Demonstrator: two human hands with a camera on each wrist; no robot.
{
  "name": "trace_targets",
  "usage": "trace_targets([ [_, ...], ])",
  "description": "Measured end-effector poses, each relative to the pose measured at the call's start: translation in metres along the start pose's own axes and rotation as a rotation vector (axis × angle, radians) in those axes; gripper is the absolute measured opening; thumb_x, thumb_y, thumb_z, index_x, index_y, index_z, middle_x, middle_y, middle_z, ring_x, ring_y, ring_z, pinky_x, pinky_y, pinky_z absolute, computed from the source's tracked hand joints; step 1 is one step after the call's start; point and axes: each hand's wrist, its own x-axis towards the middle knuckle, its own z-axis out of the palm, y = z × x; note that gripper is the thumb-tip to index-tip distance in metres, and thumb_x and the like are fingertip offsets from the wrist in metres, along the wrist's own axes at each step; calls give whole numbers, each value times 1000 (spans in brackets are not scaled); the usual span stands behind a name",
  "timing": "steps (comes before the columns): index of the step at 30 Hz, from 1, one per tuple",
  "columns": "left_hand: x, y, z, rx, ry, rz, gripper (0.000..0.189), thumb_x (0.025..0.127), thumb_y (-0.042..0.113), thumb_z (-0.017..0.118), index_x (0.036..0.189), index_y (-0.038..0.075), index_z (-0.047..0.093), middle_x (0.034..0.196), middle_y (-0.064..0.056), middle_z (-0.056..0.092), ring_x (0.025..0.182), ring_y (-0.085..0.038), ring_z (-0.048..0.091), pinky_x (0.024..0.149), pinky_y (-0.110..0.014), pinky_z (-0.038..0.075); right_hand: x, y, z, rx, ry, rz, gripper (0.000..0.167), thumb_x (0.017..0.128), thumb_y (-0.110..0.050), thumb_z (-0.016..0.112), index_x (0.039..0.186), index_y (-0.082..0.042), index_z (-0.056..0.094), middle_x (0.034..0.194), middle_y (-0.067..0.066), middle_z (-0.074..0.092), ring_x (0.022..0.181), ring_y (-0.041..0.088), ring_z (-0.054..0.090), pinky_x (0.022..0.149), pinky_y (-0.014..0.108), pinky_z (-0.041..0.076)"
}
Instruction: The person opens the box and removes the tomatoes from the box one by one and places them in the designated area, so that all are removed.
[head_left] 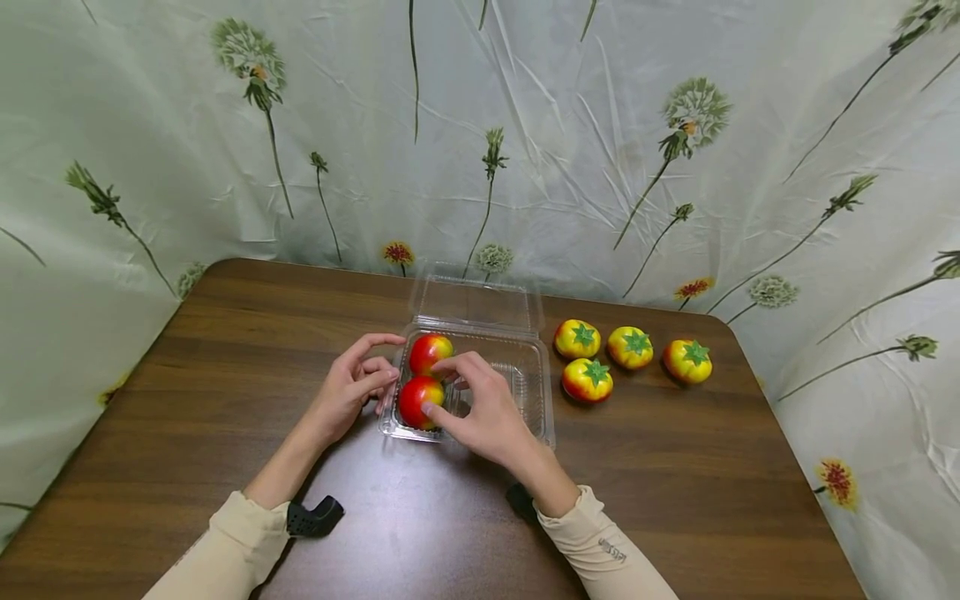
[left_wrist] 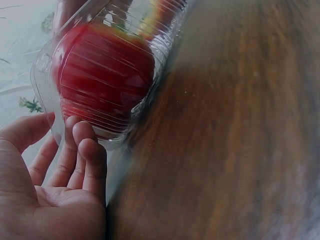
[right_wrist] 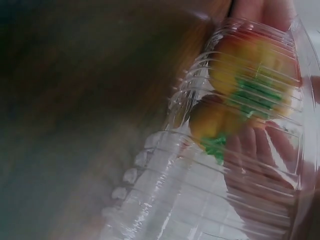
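Note:
A clear plastic clamshell box [head_left: 538, 379] stands on the table with its lid [head_left: 476, 298] folded back. Two red-and-yellow toy tomatoes lie on their sides along its left wall: a far one [head_left: 429, 353] and a near one [head_left: 420, 402]. My right hand [head_left: 483, 408] reaches into the box and pinches the near tomato, thumb at its front and fingers behind it. Beside the left wall is my left hand [head_left: 348, 383], loosely bent fingers at the rim, holding nothing. In the left wrist view its fingertips [left_wrist: 92, 147] are against or very near the ribbed plastic.
Several more toy tomatoes with green star-shaped tops, among them a rightmost one [head_left: 686, 362], sit to the right of the box. The brown wooden table [head_left: 675, 500] ends at the back against a flower-printed curtain [head_left: 555, 150].

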Motion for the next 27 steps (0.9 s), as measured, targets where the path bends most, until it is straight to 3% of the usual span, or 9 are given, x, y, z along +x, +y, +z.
trace_targets([
  [12,0,-1,-1,-4,-3,5,42,104,-1,59,144,-3,47,76,-3,64,52,-25,51,49,-26,52,-2,-2,2,-79,-129,30,55,89,-36,83,136,-15,62,132,2,66,111,20,66,94,39,60],
  [27,1,-3,-2,3,-10,12,42,104,-2,59,144,-2,48,76,-2,63,53,-21,52,48,-26,52,-1,0,2,-78,-148,29,57,88,-36,83,137,-14,61,133,1,67,112,16,66,94,31,60],
])
